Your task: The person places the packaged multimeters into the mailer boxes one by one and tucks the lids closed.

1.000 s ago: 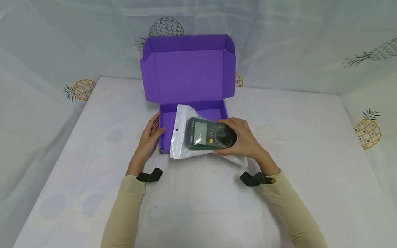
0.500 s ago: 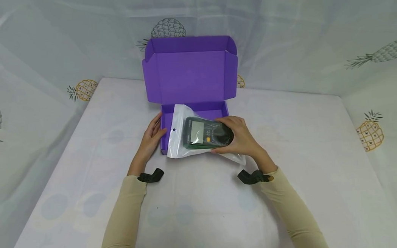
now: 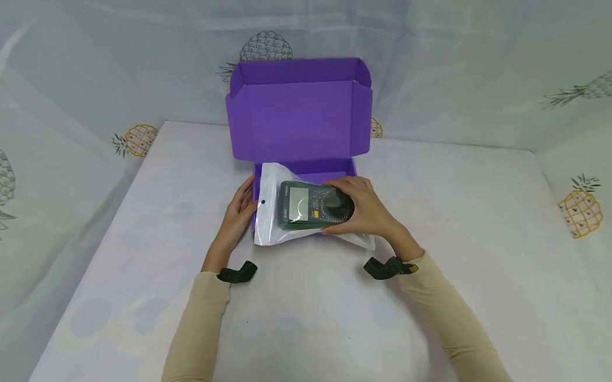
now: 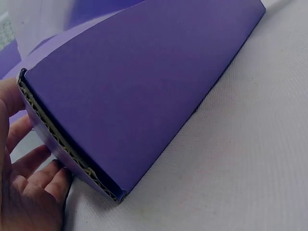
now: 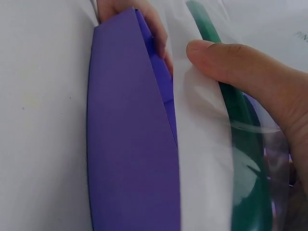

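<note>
My right hand (image 3: pixel 366 209) grips a dark green multimeter (image 3: pixel 307 204) sealed in a clear-fronted white plastic bag (image 3: pixel 268 216). Thumb and fingers span the meter's dial end; its screen faces up and to the left. Bag and meter are over the open tray of a purple cardboard box (image 3: pixel 302 121), whose lid stands raised at the back. In the right wrist view, the thumb (image 5: pixel 236 60) presses the bag along the meter's green side. My left hand (image 3: pixel 236 218) holds the box's left wall, thumb at the rim and fingers outside. Most of the tray's inside is hidden by the bag.
The box stands on a white-covered table (image 3: pixel 471 233) toward its back edge. Behind it hangs a white curtain (image 3: pixel 435 60) printed with pineapples. Black wrist mounts (image 3: pixel 237 272) sit on both forearms.
My right hand has shifted slightly left with the bagged multimeter, which now covers more of the tray's left side. The left hand stays at the box wall. The whole view has drifted a little.
</note>
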`<action>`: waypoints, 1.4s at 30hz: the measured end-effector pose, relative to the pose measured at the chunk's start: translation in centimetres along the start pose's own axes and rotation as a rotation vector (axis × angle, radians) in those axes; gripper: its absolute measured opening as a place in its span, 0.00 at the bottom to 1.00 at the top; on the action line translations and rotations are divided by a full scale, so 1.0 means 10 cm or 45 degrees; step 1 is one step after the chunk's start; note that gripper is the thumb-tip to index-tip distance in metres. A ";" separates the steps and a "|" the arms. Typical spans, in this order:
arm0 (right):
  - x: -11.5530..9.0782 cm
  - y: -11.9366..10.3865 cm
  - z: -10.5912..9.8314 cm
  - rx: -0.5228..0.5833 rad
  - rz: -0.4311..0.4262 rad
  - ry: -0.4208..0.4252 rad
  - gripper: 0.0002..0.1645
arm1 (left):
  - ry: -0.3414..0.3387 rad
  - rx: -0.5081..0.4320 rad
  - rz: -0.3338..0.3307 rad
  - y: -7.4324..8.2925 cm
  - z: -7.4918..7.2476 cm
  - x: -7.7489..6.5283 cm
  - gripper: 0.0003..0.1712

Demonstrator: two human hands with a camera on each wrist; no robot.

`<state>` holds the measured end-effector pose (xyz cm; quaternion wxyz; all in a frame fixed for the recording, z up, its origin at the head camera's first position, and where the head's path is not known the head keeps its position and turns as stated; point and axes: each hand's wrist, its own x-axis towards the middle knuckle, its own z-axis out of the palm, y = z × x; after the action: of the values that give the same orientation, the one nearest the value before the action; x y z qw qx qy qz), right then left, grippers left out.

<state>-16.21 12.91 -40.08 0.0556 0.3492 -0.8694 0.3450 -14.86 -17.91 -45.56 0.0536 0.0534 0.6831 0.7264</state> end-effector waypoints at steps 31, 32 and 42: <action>0.18 0.10 0.01 -0.101 0.062 -0.163 0.59 | -0.020 0.033 -0.003 0.15 0.05 -0.08 0.36; 0.19 0.10 0.01 -0.098 0.064 -0.171 0.59 | -0.018 0.041 -0.003 0.16 0.06 -0.08 0.36; 0.29 0.14 0.03 -0.100 0.058 -0.244 0.58 | -0.009 0.035 0.021 -0.06 -0.03 0.00 0.34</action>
<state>-19.25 11.77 -40.07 -0.0221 0.3581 -0.8915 0.2767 -14.93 -18.14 -46.19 0.0493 0.0625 0.6925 0.7170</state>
